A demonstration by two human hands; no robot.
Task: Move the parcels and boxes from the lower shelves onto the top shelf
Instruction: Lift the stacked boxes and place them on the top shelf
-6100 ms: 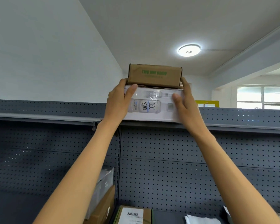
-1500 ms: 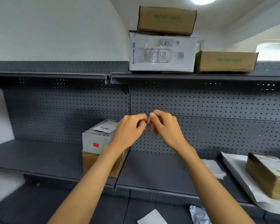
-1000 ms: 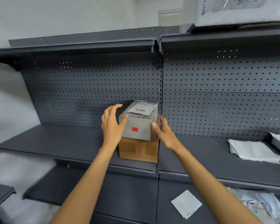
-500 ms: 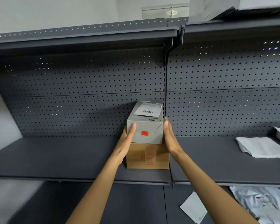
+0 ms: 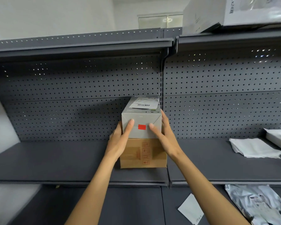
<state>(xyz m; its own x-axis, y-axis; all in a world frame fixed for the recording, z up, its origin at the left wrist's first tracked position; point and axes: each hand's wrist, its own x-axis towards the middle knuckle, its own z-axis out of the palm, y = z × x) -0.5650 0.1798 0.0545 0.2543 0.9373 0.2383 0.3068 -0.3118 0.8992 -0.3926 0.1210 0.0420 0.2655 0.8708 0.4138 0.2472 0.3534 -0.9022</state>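
A grey box [image 5: 141, 118] with a red sticker and a white shipping label rests on top of a brown cardboard box [image 5: 143, 155] on the middle shelf [image 5: 55, 161]. My left hand [image 5: 120, 140] clasps the grey box's left side with its thumb on the front face. On the right side my right hand [image 5: 164, 137] does the same. The top shelf [image 5: 81, 46] runs above, and the corner of a white box [image 5: 234, 12] stands on it at the upper right.
Folded white paper [image 5: 253, 149] and a white parcel edge [image 5: 279, 138] lie on the middle shelf at the right. On the lower shelf are a white slip [image 5: 191, 208] and a silver mailing bag [image 5: 258, 205]. A perforated grey back panel [image 5: 71, 98] is behind.
After setting the white and brown boxes on the top shelf, my hands came down to the grey box. Over the last half second my thumbs have shifted onto its front face.
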